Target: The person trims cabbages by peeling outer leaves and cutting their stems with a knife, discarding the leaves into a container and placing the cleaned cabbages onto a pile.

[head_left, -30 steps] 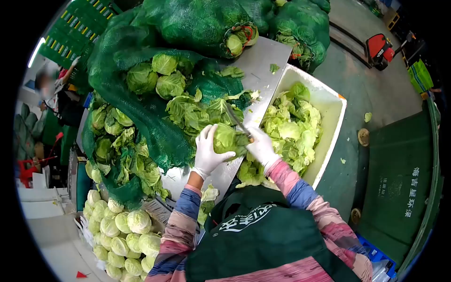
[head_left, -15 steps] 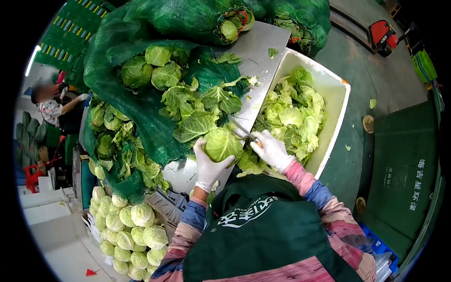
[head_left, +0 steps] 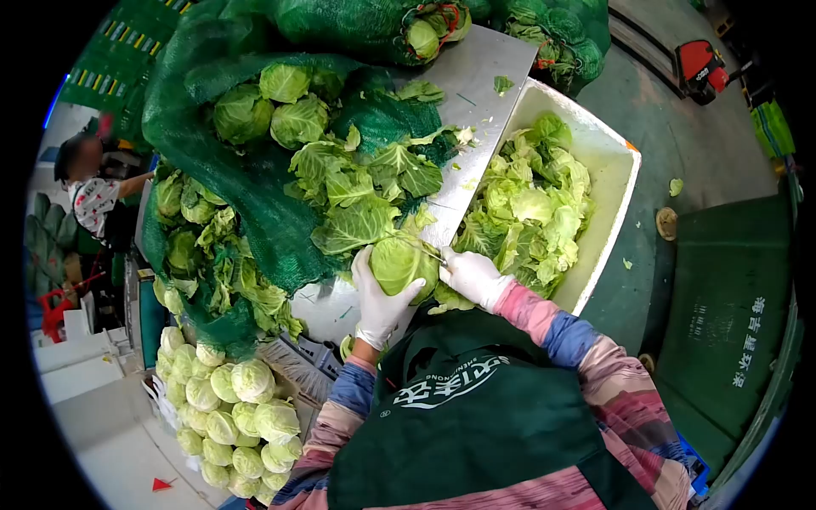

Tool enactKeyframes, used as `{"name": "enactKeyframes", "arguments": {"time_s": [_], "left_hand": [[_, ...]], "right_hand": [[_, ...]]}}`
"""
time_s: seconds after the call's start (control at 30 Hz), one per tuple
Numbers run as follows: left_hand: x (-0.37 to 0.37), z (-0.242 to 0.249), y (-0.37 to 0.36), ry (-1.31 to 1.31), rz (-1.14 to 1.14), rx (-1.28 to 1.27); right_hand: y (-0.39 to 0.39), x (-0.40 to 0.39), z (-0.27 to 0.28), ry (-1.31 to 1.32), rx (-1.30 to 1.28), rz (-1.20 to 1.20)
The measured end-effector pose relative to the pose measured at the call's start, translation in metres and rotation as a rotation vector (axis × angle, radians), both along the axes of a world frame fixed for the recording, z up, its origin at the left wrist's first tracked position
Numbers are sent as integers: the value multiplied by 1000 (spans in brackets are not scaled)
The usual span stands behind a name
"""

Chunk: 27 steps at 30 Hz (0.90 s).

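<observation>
A round green cabbage [head_left: 396, 265] rests at the near end of the metal table, cupped from the left by my gloved left hand [head_left: 380, 293]. My right hand [head_left: 476, 277], also gloved, is closed around the handle of a knife [head_left: 431, 252]. The blade lies against the upper right side of the cabbage, and most of the handle is hidden in my fist. Just beyond the cabbage are loose outer leaves [head_left: 357, 223], spread over a green mesh sack [head_left: 255, 204]. Several whole cabbages [head_left: 299, 122] sit in the sack's opening.
A white foam box [head_left: 614, 217] of cut leaves stands right of the metal table [head_left: 501, 64]. Full mesh sacks [head_left: 340, 30] lie at the back. Trimmed cabbages [head_left: 246, 416] are stacked lower left. A large green bin [head_left: 722, 297] is at right; another person [head_left: 89, 191] is at far left.
My right hand has moved left, bringing the knife from beyond the cabbage onto its upper right side. My left hand still holds the cabbage. The view has shifted slightly.
</observation>
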<state>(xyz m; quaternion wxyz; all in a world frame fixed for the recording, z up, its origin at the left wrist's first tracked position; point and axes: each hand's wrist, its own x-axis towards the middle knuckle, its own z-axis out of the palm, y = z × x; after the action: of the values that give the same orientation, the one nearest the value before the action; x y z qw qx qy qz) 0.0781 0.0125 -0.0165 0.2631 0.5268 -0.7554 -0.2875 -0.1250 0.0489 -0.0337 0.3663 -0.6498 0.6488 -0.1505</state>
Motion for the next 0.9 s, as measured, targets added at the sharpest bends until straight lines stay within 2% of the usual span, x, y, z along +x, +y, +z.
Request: {"name": "enactKeyframes", "arguments": {"time_s": [0.17, 0.33, 0.43, 0.5, 0.53, 0.57, 0.63, 0.7, 0.73, 0.77, 0.83, 0.9], "left_hand": [[-3, 5, -2, 57, 21, 31], [-7, -2, -4, 6, 26, -34], [-14, 0, -1, 1, 5, -70], [-20, 3, 11, -54, 41, -94], [-23, 13, 18, -101, -44, -137], [-21, 10, 28, -147, -63, -200], [-18, 4, 34, -118, -39, -210], [-9, 2, 39, -59, -77, -203], [-10, 2, 34, 9, -112, -210], [-10, 0, 36, 9, -103, -210], [-16, 4, 31, 129, -122, -183], [-28, 4, 23, 190, -117, -208]], "right_hand": [[-8, 8, 11, 135, 133, -17], [-26, -3, 4, 65, 106, 45], [-29, 2, 24, 241, 266, 80], [-25, 0, 18, 224, 165, 42], [-21, 1, 9, 254, 189, 127], [-18, 2, 3, 249, 284, 109], [-13, 8, -14, 284, 282, 52], [0, -4, -19, 53, 221, -4], [4, -6, -16, -224, 255, -126], [10, -9, -15, -441, 400, -214], [13, -13, -30, -281, -10, -172], [14, -19, -22, -268, -86, -197]]}}
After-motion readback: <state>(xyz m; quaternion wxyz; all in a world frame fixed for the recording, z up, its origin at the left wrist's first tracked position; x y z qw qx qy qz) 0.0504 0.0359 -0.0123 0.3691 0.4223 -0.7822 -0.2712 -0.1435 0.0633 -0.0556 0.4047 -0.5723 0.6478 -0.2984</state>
